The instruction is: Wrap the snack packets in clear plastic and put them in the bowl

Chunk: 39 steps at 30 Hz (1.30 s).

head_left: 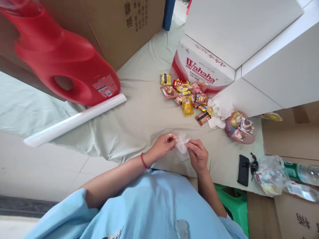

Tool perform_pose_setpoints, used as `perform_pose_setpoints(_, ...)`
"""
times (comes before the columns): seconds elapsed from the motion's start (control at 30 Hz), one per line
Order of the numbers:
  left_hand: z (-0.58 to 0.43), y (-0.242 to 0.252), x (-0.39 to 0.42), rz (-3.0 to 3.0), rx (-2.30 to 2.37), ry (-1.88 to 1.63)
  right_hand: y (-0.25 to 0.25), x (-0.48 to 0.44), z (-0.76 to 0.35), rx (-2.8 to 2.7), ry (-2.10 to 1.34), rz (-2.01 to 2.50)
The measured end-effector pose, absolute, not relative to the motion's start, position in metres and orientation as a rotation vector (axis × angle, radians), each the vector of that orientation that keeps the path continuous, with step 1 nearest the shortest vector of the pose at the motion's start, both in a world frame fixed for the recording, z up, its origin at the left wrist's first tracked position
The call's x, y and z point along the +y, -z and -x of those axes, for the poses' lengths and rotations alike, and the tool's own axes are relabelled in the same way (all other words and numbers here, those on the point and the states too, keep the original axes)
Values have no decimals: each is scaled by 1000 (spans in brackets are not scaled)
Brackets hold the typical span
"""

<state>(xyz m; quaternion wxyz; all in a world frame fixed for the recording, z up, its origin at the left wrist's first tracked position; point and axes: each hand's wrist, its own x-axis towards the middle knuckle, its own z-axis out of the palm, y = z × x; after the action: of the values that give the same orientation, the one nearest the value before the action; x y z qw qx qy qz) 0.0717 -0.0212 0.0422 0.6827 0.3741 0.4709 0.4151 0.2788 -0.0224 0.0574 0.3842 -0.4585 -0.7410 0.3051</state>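
Observation:
A crumpled, see-through plastic bag is stretched between my two hands, close to the cloth's near edge. My left hand pinches its left side between thumb and fingers. On the right side, my right hand grips it in the same way. Whether anything is inside the bag I cannot tell. Beyond my hands lies a loose pile of wrapped snacks in yellow, red and brown packets, on the pale green cloth.
A white and red Wahaha carton stands behind the snacks. To the left are a big red jug and a white roll. At right sit a bowl of snacks, a black phone, a filled plastic bag and bottles.

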Motion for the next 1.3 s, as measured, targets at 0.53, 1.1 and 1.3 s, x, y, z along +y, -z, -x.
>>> perform_pose_setpoints(0.53,-63,-49,-37,-1194,1202,-1178,-54,5,-278,-1929,-764,1284)
perform_pose_setpoints(1.1,-26,-39,-22,-570,1179,-1056,-46,-3,-263,-975,-1606,1266)
perform_pose_setpoints(1.3,-55,-34,-32,-617,1170,-995,-48,-4,-248,-785,-1762,1180)
